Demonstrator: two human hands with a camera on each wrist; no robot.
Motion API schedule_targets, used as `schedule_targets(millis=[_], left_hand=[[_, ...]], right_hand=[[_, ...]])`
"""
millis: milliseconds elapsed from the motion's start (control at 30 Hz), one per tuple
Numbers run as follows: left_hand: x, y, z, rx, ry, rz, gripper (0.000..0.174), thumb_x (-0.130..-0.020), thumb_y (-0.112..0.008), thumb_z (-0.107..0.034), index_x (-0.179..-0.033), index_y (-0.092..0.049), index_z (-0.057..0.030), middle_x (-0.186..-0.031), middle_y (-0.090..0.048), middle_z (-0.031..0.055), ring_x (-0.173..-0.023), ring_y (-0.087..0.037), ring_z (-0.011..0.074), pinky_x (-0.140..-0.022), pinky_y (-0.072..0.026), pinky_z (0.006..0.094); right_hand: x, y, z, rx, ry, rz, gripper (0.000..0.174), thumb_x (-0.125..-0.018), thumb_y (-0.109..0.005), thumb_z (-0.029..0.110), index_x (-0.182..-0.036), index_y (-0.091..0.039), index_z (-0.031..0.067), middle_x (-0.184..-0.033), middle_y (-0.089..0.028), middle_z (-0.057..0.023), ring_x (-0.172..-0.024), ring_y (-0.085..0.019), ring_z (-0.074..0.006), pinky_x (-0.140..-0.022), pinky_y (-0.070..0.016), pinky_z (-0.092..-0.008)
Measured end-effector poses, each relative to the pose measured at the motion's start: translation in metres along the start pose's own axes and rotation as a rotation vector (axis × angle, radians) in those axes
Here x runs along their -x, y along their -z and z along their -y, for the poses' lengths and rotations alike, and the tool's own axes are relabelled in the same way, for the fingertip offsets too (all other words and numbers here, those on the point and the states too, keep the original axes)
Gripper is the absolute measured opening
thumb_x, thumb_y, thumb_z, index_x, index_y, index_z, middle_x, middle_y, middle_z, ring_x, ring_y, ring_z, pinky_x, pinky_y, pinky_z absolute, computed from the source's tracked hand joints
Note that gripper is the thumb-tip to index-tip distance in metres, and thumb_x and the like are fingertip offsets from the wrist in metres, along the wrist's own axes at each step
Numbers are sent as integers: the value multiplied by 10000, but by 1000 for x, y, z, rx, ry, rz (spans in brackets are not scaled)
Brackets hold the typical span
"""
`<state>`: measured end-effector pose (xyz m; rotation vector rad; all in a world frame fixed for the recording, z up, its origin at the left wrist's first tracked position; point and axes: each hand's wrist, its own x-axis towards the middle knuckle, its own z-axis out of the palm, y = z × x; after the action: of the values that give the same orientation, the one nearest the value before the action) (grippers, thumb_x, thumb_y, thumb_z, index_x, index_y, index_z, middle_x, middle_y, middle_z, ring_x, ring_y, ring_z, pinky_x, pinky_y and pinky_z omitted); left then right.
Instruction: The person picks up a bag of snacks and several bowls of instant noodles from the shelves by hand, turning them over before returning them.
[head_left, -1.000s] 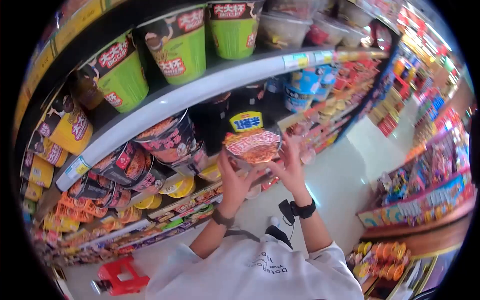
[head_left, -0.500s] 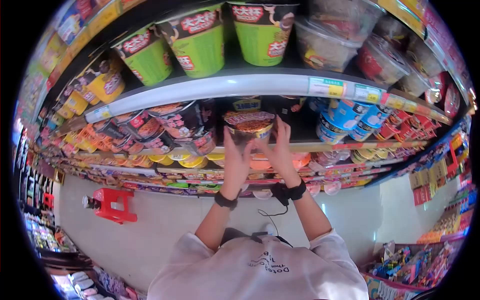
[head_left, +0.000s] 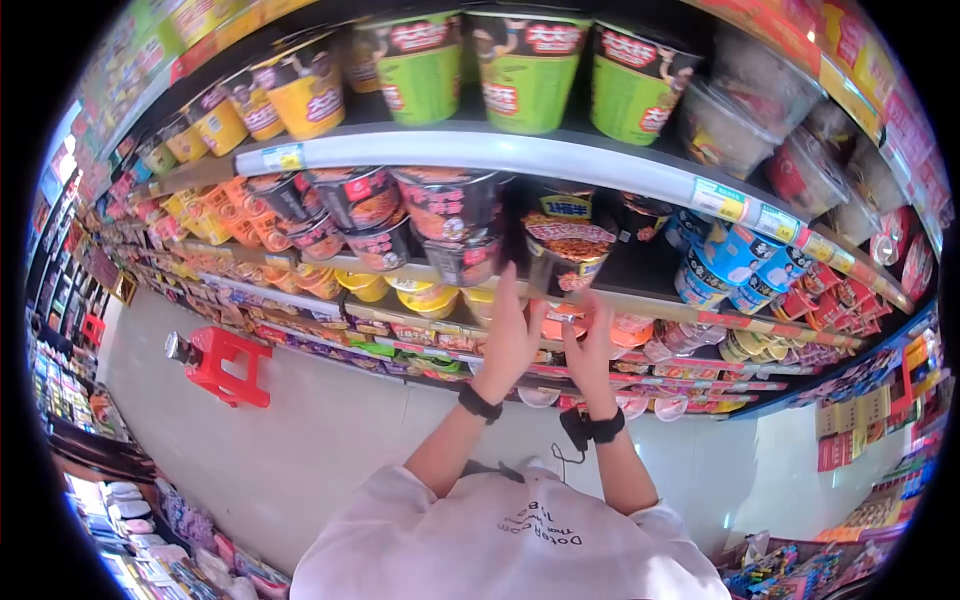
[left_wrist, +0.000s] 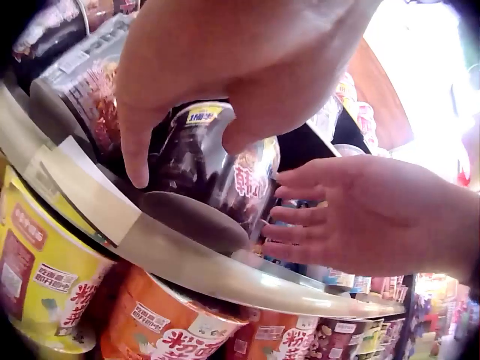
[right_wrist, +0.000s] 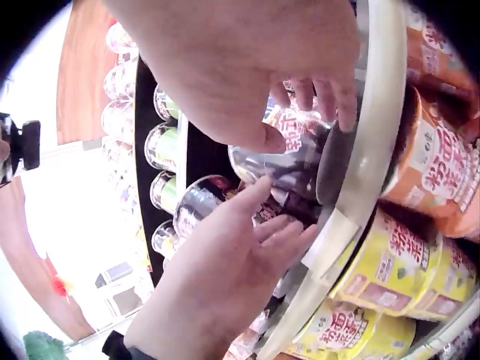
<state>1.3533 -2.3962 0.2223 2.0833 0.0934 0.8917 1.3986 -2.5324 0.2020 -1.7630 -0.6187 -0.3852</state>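
Note:
A dark instant noodle cup (head_left: pixel 568 262) with a noodle picture and a yellow-and-blue label on its lid stands upright at the front of the middle shelf. My left hand (head_left: pixel 510 340) is at its left with fingers extended and thumb apart. My right hand (head_left: pixel 590 350) is just in front of the cup's lower right, its fingers slightly bent and holding nothing. In the left wrist view, the cup (left_wrist: pixel 199 161) shows between the left thumb and fingers, with the right hand (left_wrist: pixel 367 217) flat beside it. Both palms face inward in the right wrist view, around the cup (right_wrist: pixel 300 161).
Black noodle cups (head_left: pixel 450 215) are stacked left of it, blue cups (head_left: pixel 725 255) to its right. Large green cups (head_left: pixel 530 75) line the shelf above. The white shelf edge (head_left: pixel 480 152) overhangs the hands. A red stool (head_left: pixel 232 365) stands on the floor at left.
Both hands held the noodle cup a second ago and brought it to the shelf. Now it stands there and the hands have drawn back toward the body. The head view has turned leftward.

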Motion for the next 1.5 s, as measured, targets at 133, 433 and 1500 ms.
schedule_targets(millis=[133, 433, 1500], left_hand=[[46, 53, 27, 14, 51, 62, 571, -909, -590, -107, -1393, -331, 48, -1345, -416, 285, -1248, -440, 449, -1049, -375, 451], [156, 289, 125, -347, 440, -379, 509, -845, -594, 3, -1315, -406, -56, -1282, -403, 208, -985, -590, 335, -837, -519, 414], [275, 830, 386, -1036, 1065, -1029, 355, -826, -587, 2, -1175, -523, -15, -1281, -389, 243, -1159, -448, 387, -957, -415, 470]], right_hand=[[31, -46, 11, 75, -175, 643, 334, -882, -586, 75, -1211, -567, 20, -1020, -633, -150, -977, -634, -231, -821, -521, -356], [103, -293, 74, -168, -82, 1418, 275, -934, -630, 215, -1139, -638, 31, -988, -685, -52, -881, -624, -138, -823, -489, -287], [136, -1025, 271, -449, -114, 1962, 217, -972, -543, 148, -1129, -607, 12, -981, -677, -64, -874, -649, -148, -781, -519, -278]])
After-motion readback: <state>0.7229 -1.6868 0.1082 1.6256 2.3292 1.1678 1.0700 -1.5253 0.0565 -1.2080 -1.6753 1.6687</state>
